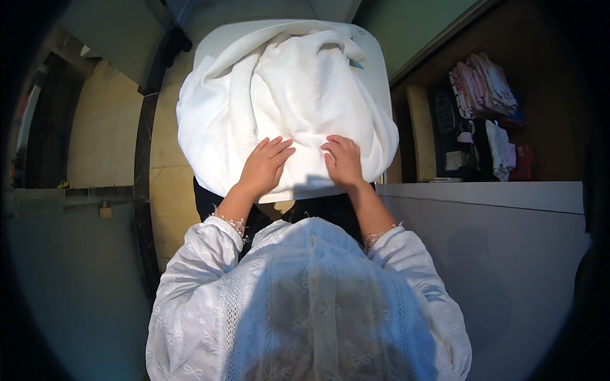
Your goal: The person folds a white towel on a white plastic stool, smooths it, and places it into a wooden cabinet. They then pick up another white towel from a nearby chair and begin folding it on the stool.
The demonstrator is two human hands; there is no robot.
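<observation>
A large white cloth [305,102], seemingly a terry towel, lies rumpled over a small white table [373,55] before me. Loose folds gather at its far side, and its near part spreads smoother. My left hand [268,164] rests palm down on the near part, fingers extended and slightly apart. To its right, my right hand [344,161] touches the same cloth with fingers bent and the thumb apart from them. No pinched cloth shows in either hand. The towel hangs past the table's left and right sides and hides most of its top.
On the right, an open cabinet compartment holds a stack of folded pink and white clothes [482,85], with more folded cloth [499,150] nearer me. A pale cabinet front [476,228] stands below it. At left are a door panel [76,266] with a padlock [105,210] and tiled floor [169,200].
</observation>
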